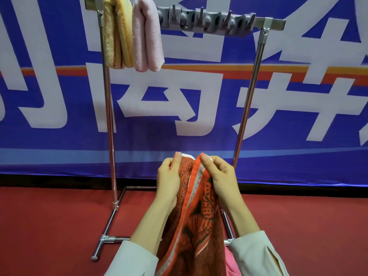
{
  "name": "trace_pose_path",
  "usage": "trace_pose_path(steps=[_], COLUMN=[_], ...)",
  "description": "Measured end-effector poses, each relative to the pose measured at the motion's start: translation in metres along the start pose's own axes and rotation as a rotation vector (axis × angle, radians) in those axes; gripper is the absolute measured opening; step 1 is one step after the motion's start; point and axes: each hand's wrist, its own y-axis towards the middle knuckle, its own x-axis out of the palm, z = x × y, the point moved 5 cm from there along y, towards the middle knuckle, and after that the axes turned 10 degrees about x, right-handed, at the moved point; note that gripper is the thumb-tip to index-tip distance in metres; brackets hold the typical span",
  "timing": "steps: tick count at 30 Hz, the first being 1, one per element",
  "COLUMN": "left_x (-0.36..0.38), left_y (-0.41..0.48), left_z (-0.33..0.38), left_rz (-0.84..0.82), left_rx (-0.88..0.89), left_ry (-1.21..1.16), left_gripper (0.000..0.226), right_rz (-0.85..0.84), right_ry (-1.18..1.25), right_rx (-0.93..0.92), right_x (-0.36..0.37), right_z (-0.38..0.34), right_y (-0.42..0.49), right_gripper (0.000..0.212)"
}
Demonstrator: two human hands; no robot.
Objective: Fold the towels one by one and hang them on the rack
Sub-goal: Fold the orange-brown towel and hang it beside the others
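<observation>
Head view. Orange patterned towel (196, 216) held up in front of the body, low and centred, below the rack's top bar and well apart from it. It hangs doubled, with its top corners brought close together. Left hand (169, 178) pinches one top corner, thumb and fingers curled on the cloth. Right hand (220, 176) pinches the other corner at the white-edged hem, fingers curled round it. Both hands grasp; neither is free.

Rack (111, 116): chrome frame on red floor (49, 226), blue banner (278, 86) behind. Yellow towel (117, 34) and pink towel (147, 34) already hang folded at the left end of the bar, touching each other. Grey hook strip (207, 21) fills the rest of the bar.

Judgement: fold in progress, third towel not yet hung.

Risks:
- Corners misaligned when joined, giving a skewed fold.
- One pinch slips, the towel drops open.
- On hanging, the hooks could snag the cloth, or it crowds the pink towel and drags it off.
</observation>
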Motion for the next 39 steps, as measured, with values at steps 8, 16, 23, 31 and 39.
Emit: trace_pose_path(steps=[8,16,23,31,39], left_x=[0.013,0.020,0.023,0.022,0.018], left_y=[-0.010,-0.017,-0.017,-0.015,-0.009], left_z=[0.012,0.010,0.012,0.013,0.024], left_rz=[-0.134,-0.211,-0.301,-0.379,-0.435], left_rx=[0.089,-0.036,0.007,0.108,0.133], left_ry=[-0.001,-0.099,-0.067,0.003,-0.008], left_gripper=[0.016,0.020,0.022,0.016,0.015], right_rz=[-0.140,-0.005,0.041,0.025,-0.102], right_ry=[0.040,0.011,0.055,0.070,-0.041], right_rx=[0.090,0.050,0.086,0.094,0.068], right_x=[0.005,-0.004,-0.009,-0.016,-0.011], right_z=[0.003,0.006,0.008,0.008,0.007], right_y=[-0.002,0.003,0.005,0.008,0.009], right_gripper=[0.021,0.020,0.023,0.028,0.037])
